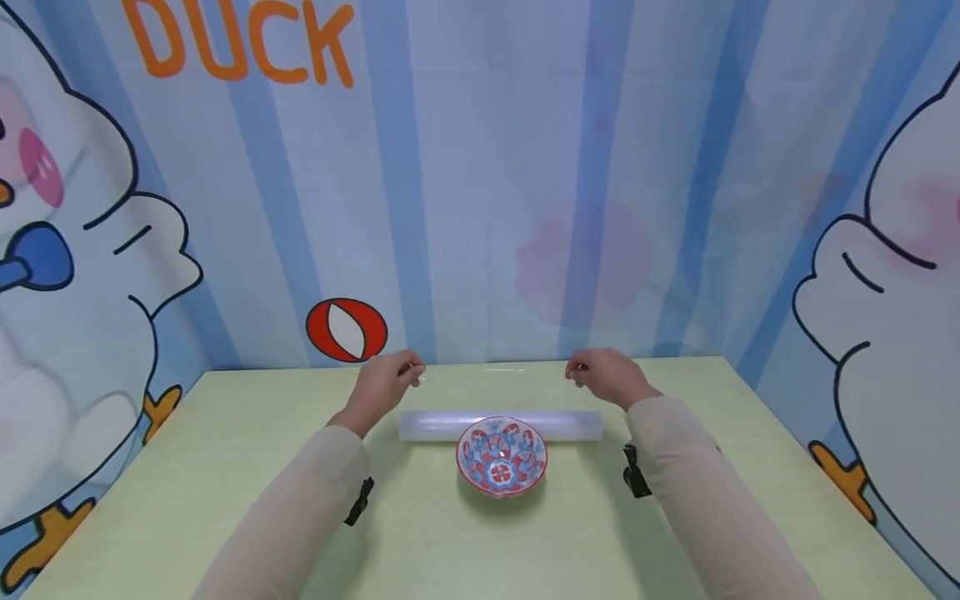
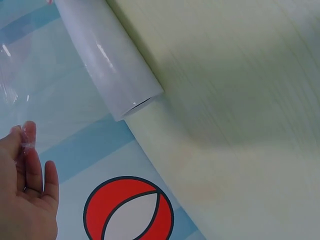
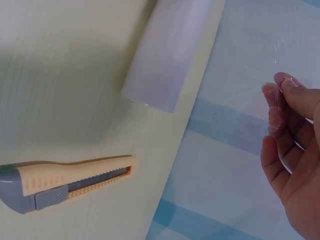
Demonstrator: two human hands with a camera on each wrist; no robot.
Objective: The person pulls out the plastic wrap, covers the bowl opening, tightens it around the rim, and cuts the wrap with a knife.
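Pinching clear film [image 1: 498, 385] (glossy), left hand [image 1: 381, 385] and right hand [image 1: 611, 377] hover apart.

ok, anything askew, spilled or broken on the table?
Nothing stands out. The bowl sits upright on the near side of the film roll, no visible damage. Left hand and right hand pinch the clear film. The cutter lies flat on the table, no blade past its tip.

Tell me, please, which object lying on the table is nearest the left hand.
The whitish film roll, whose left end lies closest to the left hand; the patterned bowl and utility knife both sit farther right.
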